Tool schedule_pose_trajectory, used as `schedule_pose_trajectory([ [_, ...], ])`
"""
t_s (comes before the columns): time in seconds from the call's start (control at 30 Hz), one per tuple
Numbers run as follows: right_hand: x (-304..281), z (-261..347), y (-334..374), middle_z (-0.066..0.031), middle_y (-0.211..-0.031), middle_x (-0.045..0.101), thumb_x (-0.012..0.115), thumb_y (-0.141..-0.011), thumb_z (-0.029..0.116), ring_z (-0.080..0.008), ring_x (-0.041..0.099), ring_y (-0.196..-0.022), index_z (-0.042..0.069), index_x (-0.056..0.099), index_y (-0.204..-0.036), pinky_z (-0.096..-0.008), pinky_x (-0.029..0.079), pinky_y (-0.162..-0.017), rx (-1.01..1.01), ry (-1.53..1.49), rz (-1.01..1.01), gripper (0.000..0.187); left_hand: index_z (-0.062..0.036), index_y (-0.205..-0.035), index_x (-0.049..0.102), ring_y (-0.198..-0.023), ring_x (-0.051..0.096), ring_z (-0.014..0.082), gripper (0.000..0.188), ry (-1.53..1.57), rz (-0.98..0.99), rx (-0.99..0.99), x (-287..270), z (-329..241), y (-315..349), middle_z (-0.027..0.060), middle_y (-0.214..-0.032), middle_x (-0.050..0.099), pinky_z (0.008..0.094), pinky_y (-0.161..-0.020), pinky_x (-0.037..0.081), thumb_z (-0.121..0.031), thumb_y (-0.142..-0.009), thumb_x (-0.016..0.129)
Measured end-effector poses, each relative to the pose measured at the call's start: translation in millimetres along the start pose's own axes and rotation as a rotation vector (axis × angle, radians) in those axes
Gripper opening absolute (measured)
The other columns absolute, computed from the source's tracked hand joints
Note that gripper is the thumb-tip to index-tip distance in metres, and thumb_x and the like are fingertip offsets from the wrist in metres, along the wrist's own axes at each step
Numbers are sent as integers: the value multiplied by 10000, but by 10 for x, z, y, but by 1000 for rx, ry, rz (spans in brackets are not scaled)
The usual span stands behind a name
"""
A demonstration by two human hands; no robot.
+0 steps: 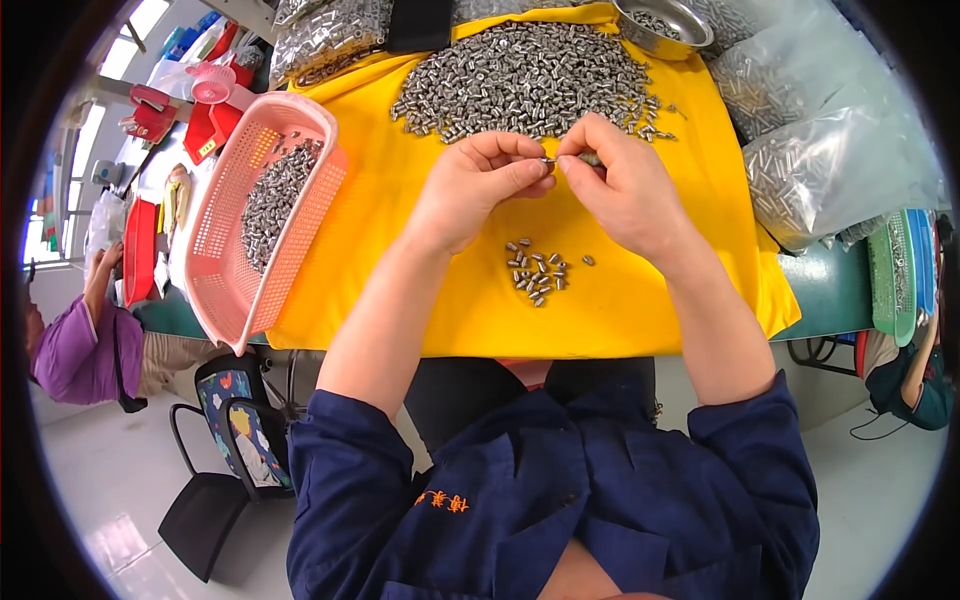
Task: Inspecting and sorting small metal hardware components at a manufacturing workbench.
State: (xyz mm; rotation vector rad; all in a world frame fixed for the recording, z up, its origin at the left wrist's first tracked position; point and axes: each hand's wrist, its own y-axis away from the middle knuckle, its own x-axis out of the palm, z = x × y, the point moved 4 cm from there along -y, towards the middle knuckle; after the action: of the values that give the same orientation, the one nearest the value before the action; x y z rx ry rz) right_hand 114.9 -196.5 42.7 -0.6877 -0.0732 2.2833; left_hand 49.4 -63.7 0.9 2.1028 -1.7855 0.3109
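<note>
Above the yellow cloth [390, 265], my two hands meet with their fingertips almost touching. My left hand [485, 180] is closed, pinching a small metal fitting [548, 161] between thumb and forefinger. From the other side my right hand [622, 185] is closed in a pinch close to that fitting's end; what its fingertips hold is too small to make out. Just beyond the hands spreads a large heap of small metal fittings [520, 80]. Nearer to me lies a small loose group of the same fittings [537, 272], with one lying apart at its right.
At left, a pink plastic basket [325, 165] contains many fittings. Clear bags of metal parts [800, 180] line the right side, near a steel bowl [665, 40] at the back. A black chair [215, 480] stands lower left. Other people [85, 345] sit at both sides.
</note>
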Motion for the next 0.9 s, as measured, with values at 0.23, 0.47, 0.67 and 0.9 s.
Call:
schedule_pose_trajectory([
  [0.23,41,60,56,-150,-686,546,484,-799,95,-328,529,-622,18,453,-799,-400,411,-554,-170,221,-66,82,10,-896,566,-752,604,144,119,-165,-22,62,28,-27,-12,62,-827,605,249,-710,498,-1,-779,587],
  [0.47,32,-18,21,-150,-683,561,484,-795,99,-324,545,-638,20,469,-811,-392,416,-563,-6,149,-12,82,29,-883,551,-764,591,122,98,-761,-138,115,-58,-21,-33,53,-840,595,221,-719,477,4,-790,571],
  [0.67,-56,-88,-12,-119,-667,561,506,-782,110,-263,538,-584,27,496,-815,-350,409,-532,29,93,-115,90,33,-990,546,-799,588,122,171,-531,-79,130,-14,-14,-19,53,-896,593,226,-732,473,3,-822,528],
  [0.9,-18,-13,-1,-99,-662,547,512,-785,101,-191,497,-543,25,494,-806,-294,398,-518,63,0,-22,81,-23,-960,575,-788,568,100,142,-69,-43,64,-104,28,-22,36,-867,593,211,-707,456,-33,-819,554],
])
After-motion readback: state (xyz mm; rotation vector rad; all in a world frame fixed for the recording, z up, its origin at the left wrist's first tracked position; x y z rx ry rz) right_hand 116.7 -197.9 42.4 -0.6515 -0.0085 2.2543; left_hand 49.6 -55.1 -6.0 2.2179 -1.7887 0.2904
